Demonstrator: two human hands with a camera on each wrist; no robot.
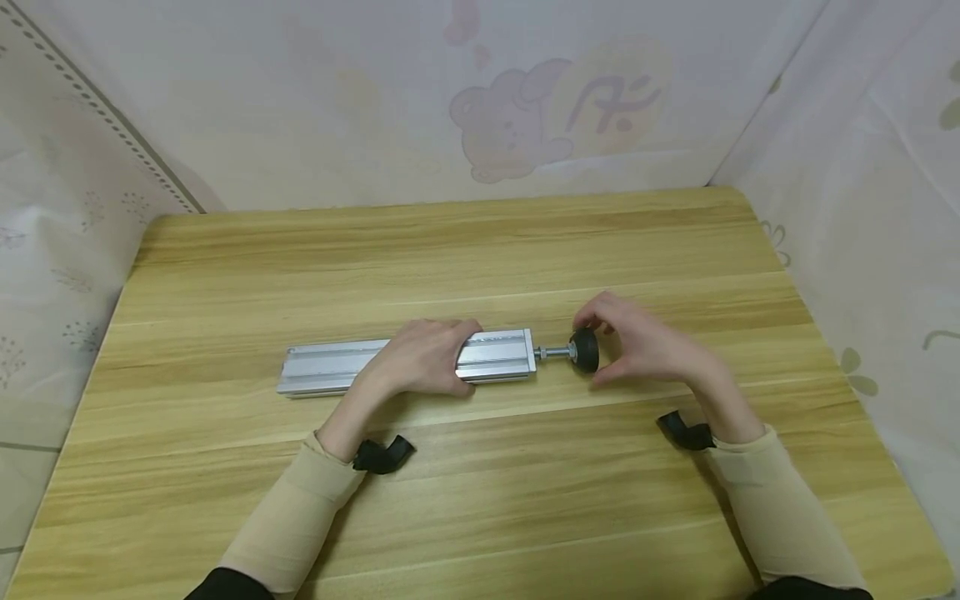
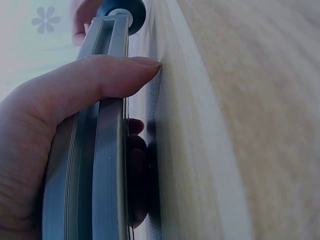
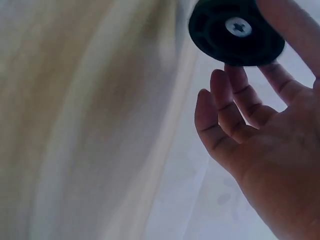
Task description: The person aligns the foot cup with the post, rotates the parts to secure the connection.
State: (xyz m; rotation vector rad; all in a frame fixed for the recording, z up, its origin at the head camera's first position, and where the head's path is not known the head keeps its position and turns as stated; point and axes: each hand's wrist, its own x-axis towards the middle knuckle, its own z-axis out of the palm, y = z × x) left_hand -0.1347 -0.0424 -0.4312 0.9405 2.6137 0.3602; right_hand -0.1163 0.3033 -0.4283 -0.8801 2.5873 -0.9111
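Note:
A silver aluminium profile (image 1: 498, 348) lies across the wooden table, its long side running left to right. My left hand (image 1: 418, 358) grips it over the middle; the left wrist view shows the thumb (image 2: 107, 75) on one grooved side and fingertips on the other. From the profile's right end a threaded rod (image 1: 557, 352) with a nut sticks out and carries a round black levelling foot (image 1: 585, 351). My right hand (image 1: 648, 337) holds this foot by its rim between thumb and fingers. In the right wrist view a cross-slot screw head (image 3: 238, 27) shows in the foot's ribbed underside.
The wooden table (image 1: 525, 492) has rounded back corners. Pale patterned cloth (image 1: 337, 108) hangs behind it and along both sides. A black strap piece (image 1: 384, 455) sits at the left wrist, another black piece (image 1: 686, 432) at the right wrist.

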